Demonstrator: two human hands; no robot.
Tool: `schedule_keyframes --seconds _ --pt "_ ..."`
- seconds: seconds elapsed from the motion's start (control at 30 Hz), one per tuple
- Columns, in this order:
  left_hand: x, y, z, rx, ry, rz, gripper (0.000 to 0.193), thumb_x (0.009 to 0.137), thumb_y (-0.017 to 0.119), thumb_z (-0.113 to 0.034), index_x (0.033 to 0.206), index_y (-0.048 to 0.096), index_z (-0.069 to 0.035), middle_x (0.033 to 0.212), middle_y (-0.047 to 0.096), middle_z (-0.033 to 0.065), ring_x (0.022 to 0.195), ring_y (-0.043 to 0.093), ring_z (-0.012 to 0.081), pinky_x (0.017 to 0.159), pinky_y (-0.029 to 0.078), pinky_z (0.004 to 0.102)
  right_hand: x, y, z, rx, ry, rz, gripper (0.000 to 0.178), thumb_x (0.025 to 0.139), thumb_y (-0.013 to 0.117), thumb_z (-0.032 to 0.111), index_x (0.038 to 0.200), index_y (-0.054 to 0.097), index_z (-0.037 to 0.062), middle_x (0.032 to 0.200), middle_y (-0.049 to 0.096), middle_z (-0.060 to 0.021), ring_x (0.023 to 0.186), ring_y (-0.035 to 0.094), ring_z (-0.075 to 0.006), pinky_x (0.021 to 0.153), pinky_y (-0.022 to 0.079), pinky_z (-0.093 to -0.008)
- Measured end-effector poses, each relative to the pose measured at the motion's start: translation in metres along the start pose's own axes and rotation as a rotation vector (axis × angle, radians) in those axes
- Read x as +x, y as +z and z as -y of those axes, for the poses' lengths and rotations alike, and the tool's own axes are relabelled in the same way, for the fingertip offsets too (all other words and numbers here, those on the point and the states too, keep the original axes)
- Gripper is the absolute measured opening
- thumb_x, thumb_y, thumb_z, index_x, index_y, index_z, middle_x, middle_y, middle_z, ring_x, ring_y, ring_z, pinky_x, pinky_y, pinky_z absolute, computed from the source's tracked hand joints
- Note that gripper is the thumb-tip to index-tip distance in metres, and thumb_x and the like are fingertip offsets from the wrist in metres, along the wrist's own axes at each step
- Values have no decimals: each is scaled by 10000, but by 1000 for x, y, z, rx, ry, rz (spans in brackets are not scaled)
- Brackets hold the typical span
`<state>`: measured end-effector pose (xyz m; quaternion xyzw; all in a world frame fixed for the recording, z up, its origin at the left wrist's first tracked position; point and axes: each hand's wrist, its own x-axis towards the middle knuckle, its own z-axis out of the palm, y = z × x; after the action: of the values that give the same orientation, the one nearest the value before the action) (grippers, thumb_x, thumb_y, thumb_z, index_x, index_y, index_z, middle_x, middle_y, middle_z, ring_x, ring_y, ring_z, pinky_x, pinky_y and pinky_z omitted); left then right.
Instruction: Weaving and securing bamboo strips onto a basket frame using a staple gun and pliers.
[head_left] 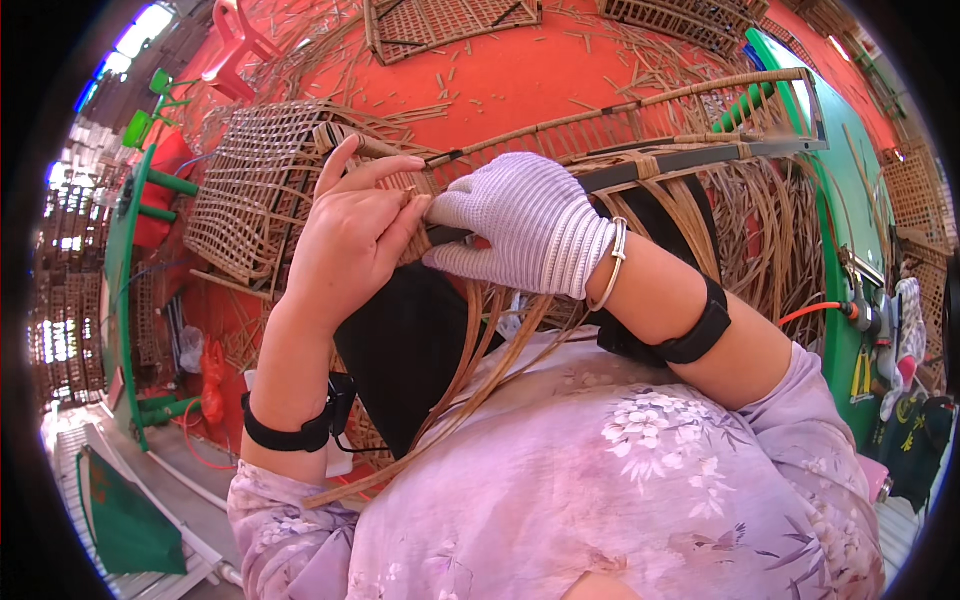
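Note:
Across my lap lies a long rack frame (pixel 690 162) of dark flat bar, with light brown strips wound around it in places and slats along its far side. My bare left hand (pixel 350 225) pinches a brown strip (pixel 418 198) at the wrapped left end of the frame, its other fingers raised or curled. My right hand (pixel 525 225), in a white and grey knitted glove, is closed around the bar just to the right, thumb below it. Long loose strips (pixel 480 350) hang from the frame over my lap. The gripped ends are partly hidden by my fingers.
An open-woven basket (pixel 255 185) stands to the left, with more woven pieces (pixel 450 25) at the far side. Strip scraps litter the red floor (pixel 400 110). A green table (pixel 860 330) with tools and an orange hose is at the right; a red stool (pixel 235 50) stands far left.

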<state>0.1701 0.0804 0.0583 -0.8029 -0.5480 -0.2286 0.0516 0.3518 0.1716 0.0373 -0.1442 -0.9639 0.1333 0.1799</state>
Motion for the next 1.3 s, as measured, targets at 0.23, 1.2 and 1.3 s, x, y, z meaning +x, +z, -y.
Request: schedule_keyframes --seconds 0.23,1.2,1.3 --pt "-5 2 -1 3 -18 1 191 876 644 -101 710 642 -6 826 695 119 954 668 254 1120 329 480 -3 -2 4 -3 -1 22 337 829 654 453 857 702 120 759 674 -98 744 676 -298 714 539 -420" --pt "-16 21 15 41 -64 -15 209 945 506 -6 743 528 42 886 591 148 934 595 272 1171 274 508 -508 -193 -174 515 1793 -1480 530 930 583 495 1173 560 25 1096 635 -157 882 661 -259 800 537 -410" --pt "-16 19 15 52 -85 -17 209 941 514 -15 739 530 38 886 593 149 937 596 269 1172 273 507 -510 -187 -184 799 1707 -1716 820 886 645 514 1439 336 -7 1359 484 -135 1176 549 -273 967 472 -456"
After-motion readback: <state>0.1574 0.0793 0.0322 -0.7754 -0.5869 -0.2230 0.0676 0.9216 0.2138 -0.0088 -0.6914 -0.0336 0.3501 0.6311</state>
